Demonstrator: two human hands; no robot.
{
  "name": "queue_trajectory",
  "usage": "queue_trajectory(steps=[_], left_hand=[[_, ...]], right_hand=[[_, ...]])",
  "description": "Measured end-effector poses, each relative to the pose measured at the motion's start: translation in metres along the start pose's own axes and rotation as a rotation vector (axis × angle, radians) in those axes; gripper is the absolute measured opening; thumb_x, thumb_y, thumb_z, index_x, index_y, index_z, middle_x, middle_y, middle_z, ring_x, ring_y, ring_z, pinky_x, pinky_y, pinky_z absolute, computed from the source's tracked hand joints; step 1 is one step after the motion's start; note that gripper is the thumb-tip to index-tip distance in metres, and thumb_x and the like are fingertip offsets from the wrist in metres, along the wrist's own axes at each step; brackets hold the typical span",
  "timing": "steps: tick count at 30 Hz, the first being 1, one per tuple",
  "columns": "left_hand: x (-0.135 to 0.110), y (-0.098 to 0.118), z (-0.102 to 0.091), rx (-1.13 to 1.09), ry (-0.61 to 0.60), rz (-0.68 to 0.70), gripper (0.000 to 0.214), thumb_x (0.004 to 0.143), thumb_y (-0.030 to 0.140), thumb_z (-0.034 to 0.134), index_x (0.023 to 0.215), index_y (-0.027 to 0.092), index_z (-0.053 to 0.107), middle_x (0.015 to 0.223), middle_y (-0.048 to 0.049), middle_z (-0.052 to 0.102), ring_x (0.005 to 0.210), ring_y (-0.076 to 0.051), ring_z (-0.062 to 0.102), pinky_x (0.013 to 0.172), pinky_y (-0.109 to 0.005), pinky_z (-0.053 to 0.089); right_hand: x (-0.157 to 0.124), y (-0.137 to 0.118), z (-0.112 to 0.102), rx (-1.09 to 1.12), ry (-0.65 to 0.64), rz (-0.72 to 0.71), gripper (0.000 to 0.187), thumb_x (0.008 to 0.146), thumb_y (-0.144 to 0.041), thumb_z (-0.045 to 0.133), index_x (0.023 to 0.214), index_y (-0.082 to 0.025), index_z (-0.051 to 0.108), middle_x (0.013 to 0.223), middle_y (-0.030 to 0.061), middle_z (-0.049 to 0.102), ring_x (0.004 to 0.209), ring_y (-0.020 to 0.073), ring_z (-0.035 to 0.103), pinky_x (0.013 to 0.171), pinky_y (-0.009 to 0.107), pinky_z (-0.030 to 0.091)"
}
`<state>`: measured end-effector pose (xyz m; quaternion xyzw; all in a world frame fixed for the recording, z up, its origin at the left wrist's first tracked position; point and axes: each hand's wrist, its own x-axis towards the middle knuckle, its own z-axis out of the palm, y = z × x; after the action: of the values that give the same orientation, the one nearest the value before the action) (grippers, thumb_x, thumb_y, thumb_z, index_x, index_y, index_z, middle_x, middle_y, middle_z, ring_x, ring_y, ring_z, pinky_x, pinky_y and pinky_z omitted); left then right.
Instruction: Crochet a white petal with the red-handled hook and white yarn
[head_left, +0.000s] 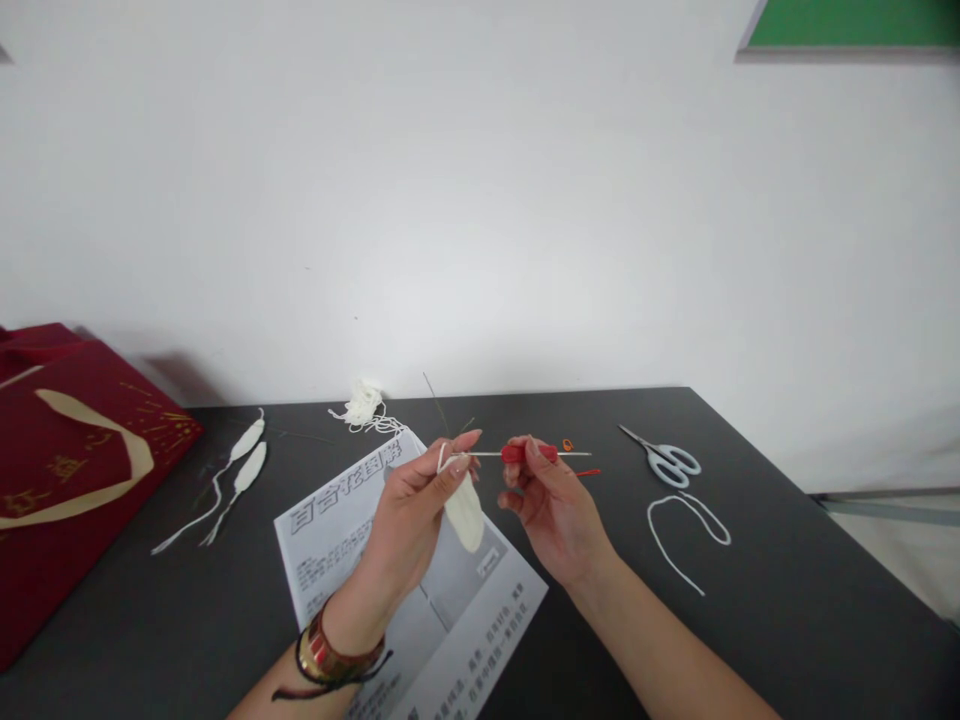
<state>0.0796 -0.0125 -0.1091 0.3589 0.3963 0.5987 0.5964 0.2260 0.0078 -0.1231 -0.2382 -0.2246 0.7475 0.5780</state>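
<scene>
Printed sheet (337,530) lies nearest. Above it the left hand (420,510) pinches a white yarn petal (465,515) between closed fingertips. The right hand (551,505), fingers curled shut, grips a red-handled hook (525,453) in its loop. Left of the sheet lie two finished petals (247,465); this third looks nearly full-length. Beyond the sheet sits loose yarn (364,405).

Red-handled crochet hook (529,453), horizontal, tip at a limp cream crocheted petal (465,512) in mid-air.
</scene>
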Motion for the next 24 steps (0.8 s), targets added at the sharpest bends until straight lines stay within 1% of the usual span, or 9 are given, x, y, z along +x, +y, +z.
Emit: queue_trajectory(steps=[2,4,8,11,13,18,24], left_hand=[[0.000,0.000,0.000,-0.007,0.015,-0.009,0.032,0.074,0.023,0.070,0.106,0.020,0.069,0.075,-0.0021,0.064,0.070,-0.009,0.056,0.065,-0.020,0.042],[0.000,0.001,0.000,-0.006,0.021,-0.001,0.040,0.072,0.021,0.071,0.112,0.022,0.066,0.071,0.0006,0.062,0.068,-0.009,0.057,0.065,-0.020,0.043],[-0.002,0.004,0.003,0.048,0.000,0.043,0.057,0.071,0.019,0.071,0.125,0.028,0.055,0.069,0.0040,0.058,0.067,-0.008,0.057,0.066,-0.019,0.043],[-0.005,0.006,0.005,0.087,-0.008,0.070,0.064,0.073,0.019,0.070,0.132,0.031,0.047,0.068,0.0052,0.057,0.067,-0.007,0.057,0.067,-0.018,0.043],[-0.006,0.007,0.006,0.111,-0.007,0.085,0.065,0.073,0.019,0.070,0.132,0.031,0.045,0.068,0.0054,0.057,0.066,-0.007,0.056,0.066,-0.018,0.043],[-0.009,0.007,0.007,0.129,0.000,0.096,0.061,0.074,0.019,0.069,0.130,0.030,0.049,0.067,0.0058,0.055,0.064,-0.006,0.053,0.066,-0.017,0.043],[-0.010,0.007,0.008,0.149,0.009,0.118,0.058,0.074,0.019,0.068,0.129,0.031,0.050,0.069,0.0060,0.055,0.066,-0.006,0.053,0.068,-0.017,0.043]], right_hand=[[0.000,0.000,0.000,-0.013,-0.007,0.002,0.015,0.078,-0.029,0.068,0.086,-0.016,0.068,0.074,-0.0007,0.065,0.060,0.0086,0.055,0.048,0.020,0.053],[-0.001,0.001,0.001,-0.024,-0.005,0.003,0.016,0.077,-0.030,0.069,0.086,-0.016,0.068,0.072,-0.0006,0.065,0.059,0.0088,0.055,0.048,0.020,0.053],[-0.002,-0.001,0.003,-0.038,0.005,-0.023,0.017,0.075,-0.030,0.071,0.083,-0.016,0.069,0.067,-0.0008,0.063,0.057,0.0084,0.055,0.049,0.018,0.052],[-0.003,-0.003,0.005,-0.060,0.004,-0.058,0.016,0.074,-0.031,0.071,0.082,-0.017,0.069,0.066,-0.0008,0.063,0.056,0.0084,0.054,0.050,0.018,0.052],[-0.004,-0.005,0.005,-0.083,-0.002,-0.089,0.016,0.074,-0.031,0.071,0.080,-0.017,0.069,0.065,-0.0009,0.062,0.056,0.0088,0.054,0.049,0.019,0.052],[-0.005,-0.009,0.005,-0.183,-0.046,-0.198,0.013,0.077,-0.030,0.068,0.077,-0.017,0.070,0.066,0.0001,0.064,0.055,0.0098,0.053,0.050,0.022,0.051],[-0.007,-0.018,0.001,-0.365,-0.093,-0.390,0.013,0.082,-0.028,0.062,0.077,-0.019,0.070,0.074,0.0011,0.067,0.056,0.0112,0.056,0.056,0.027,0.048]])
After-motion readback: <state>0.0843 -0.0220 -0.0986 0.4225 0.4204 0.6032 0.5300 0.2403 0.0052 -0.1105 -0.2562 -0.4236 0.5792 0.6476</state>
